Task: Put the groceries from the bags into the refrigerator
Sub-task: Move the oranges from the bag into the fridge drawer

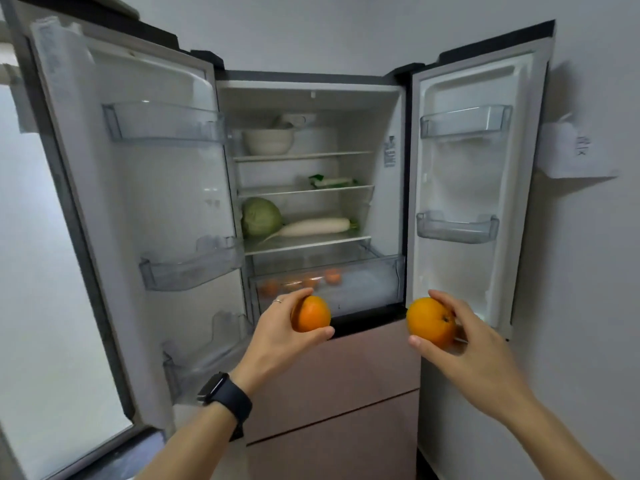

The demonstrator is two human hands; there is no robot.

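The refrigerator [398, 188] stands in front of me with both upper doors swung wide. My left hand [273, 337] grips an orange [311, 315] just below the clear crisper drawer [367, 282]. My right hand [474, 351] grips a second orange [429, 320] in front of the lower edge of the right door. Several oranges [301, 280] lie inside the drawer, which is pulled out a little. A green cabbage [261, 216] and a white radish [311, 226] lie on the shelf above it.
A white bowl [268, 140] sits on the top shelf and a green-and-white packet [330, 181] on the second. Clear bins line the left door [145, 202] and right door [464, 188]. Pink drawer fronts [339, 403] lie below. A wall is at the right.
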